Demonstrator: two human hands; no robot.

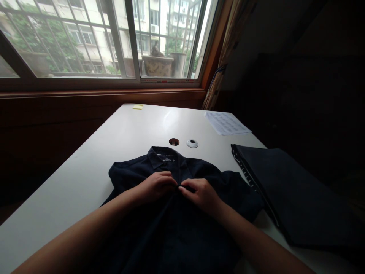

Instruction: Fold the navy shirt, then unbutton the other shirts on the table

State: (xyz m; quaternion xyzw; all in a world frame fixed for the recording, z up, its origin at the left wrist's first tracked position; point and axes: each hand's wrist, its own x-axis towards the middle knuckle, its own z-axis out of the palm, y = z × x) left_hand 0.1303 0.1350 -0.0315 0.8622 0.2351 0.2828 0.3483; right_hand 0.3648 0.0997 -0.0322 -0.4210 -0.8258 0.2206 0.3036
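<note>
A dark navy shirt [171,228] lies front side up on the white table, its collar [155,158] toward the window and a label showing inside the neck. My left hand [159,184] pinches the front edge of the shirt just below the collar. From the other side, my right hand [201,192] grips the same front opening, thumb and finger pressed on the cloth. The fingertips of both hands nearly meet at the middle of the shirt front. Whether a button sits between them is too dark and small to tell.
Dark folded cloth [296,190] with a striped edge lies at the table's right. Printed papers [227,123] rest at the back right, a yellow sticky note [138,107] at the back left. Behind the shirt are a round hole [174,142] and a ring-shaped cover [192,143] on the white table [76,171].
</note>
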